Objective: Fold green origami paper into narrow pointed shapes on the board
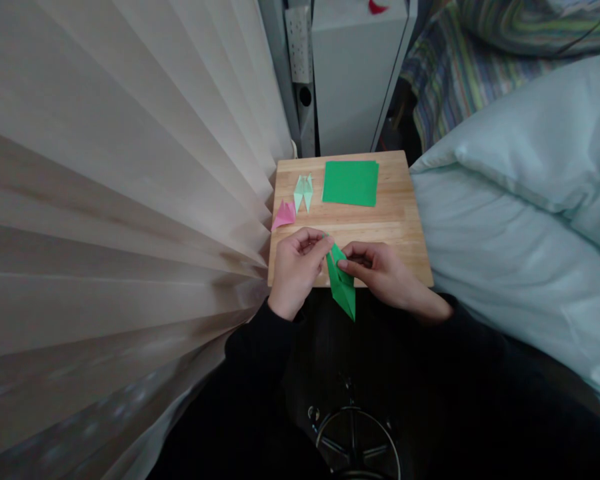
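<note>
A folded green paper piece (pixel 344 288), long and pointed at its lower end, is held up over the near edge of the wooden table (pixel 395 220). My left hand (pixel 300 263) pinches its upper tip between thumb and fingers. On its right side, my right hand (pixel 380 272) grips the paper with thumb and bent fingers. Beyond my hands lie a pale green folded paper piece (pixel 303 193) with two pointed parts and a pink folded paper piece (pixel 285 215). A stack of green paper sheets (pixel 351 183) rests toward the far side.
A pleated curtain (pixel 180 167) hangs along the table's left side. To the right is a bed with a pale blue duvet (pixel 520 193). Behind the table stands a light grey cabinet (pixel 355 87). A round metal stool base (pixel 353 433) is on the dark floor below.
</note>
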A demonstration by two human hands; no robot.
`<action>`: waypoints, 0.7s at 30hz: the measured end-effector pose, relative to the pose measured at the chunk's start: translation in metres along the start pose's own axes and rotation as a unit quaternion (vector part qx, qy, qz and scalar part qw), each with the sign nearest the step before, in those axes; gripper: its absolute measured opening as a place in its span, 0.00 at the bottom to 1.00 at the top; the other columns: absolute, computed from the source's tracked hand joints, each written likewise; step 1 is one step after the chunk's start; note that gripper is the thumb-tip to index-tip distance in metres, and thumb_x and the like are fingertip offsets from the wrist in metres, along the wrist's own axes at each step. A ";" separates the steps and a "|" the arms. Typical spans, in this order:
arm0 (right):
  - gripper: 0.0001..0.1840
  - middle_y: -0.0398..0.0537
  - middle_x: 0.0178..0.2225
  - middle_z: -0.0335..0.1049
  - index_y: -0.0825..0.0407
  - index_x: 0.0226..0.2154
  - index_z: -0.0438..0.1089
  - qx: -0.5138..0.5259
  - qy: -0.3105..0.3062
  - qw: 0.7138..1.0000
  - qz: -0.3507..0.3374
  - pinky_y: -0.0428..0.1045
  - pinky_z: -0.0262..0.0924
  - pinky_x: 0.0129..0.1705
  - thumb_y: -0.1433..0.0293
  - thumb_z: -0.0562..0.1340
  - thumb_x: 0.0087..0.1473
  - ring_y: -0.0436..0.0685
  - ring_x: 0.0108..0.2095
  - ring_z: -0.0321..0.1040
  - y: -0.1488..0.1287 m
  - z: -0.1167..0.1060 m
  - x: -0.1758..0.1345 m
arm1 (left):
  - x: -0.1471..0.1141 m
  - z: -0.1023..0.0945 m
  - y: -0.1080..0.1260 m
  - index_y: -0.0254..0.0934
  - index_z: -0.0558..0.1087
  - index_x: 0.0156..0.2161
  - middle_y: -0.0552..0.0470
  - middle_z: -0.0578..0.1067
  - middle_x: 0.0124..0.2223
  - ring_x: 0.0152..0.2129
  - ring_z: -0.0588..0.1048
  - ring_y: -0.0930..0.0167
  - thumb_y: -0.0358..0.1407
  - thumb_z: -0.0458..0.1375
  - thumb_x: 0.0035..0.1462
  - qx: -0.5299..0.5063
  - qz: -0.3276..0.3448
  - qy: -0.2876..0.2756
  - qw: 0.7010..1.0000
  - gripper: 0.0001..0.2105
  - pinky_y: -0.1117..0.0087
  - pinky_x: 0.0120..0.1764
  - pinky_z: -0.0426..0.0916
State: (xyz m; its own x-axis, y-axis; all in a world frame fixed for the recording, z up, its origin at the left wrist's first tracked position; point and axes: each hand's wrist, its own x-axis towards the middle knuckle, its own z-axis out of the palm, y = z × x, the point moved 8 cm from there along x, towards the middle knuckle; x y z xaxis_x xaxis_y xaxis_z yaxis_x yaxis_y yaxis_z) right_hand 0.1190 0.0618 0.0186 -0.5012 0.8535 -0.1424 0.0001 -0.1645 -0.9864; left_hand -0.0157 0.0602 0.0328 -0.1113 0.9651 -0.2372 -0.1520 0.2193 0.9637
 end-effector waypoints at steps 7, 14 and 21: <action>0.19 0.45 0.32 0.75 0.51 0.33 0.73 0.034 0.005 0.999 0.014 0.51 0.66 0.37 0.54 0.72 0.51 0.53 0.32 0.71 0.002 -0.004 0.003 | 0.000 0.005 0.000 0.35 0.73 0.28 0.59 0.66 0.21 0.16 0.61 0.81 0.39 0.70 0.51 0.009 -0.003 -0.051 0.999 0.12 0.77 0.19 0.52; 0.20 0.40 0.29 0.74 0.48 0.36 0.67 0.085 0.111 0.990 -0.026 0.48 0.66 0.33 0.62 0.75 0.47 0.52 0.31 0.72 -0.003 -0.021 0.001 | 0.001 -0.008 -0.006 0.36 0.71 0.30 0.60 0.67 0.25 0.20 0.65 0.81 0.38 0.72 0.50 -0.130 -0.051 0.046 0.989 0.14 0.80 0.22 0.58; 0.11 0.44 0.33 0.75 0.51 0.35 0.74 0.063 0.107 0.991 -0.048 0.50 0.68 0.39 0.64 0.73 0.51 0.52 0.34 0.72 -0.010 -0.022 -0.001 | -0.003 0.008 -0.018 0.35 0.78 0.37 0.54 0.79 0.36 0.33 0.76 0.76 0.36 0.73 0.50 -0.163 -0.089 -0.022 0.982 0.12 0.74 0.39 0.73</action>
State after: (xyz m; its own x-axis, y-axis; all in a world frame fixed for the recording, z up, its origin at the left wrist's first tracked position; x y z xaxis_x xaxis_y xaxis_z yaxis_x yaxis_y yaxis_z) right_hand 0.1385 0.0738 0.0262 -0.2979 0.9516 -0.0757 -0.1534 -0.1260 -0.9801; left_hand -0.0048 0.0548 0.0168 -0.0119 0.9224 -0.3861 -0.4718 0.3353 0.8155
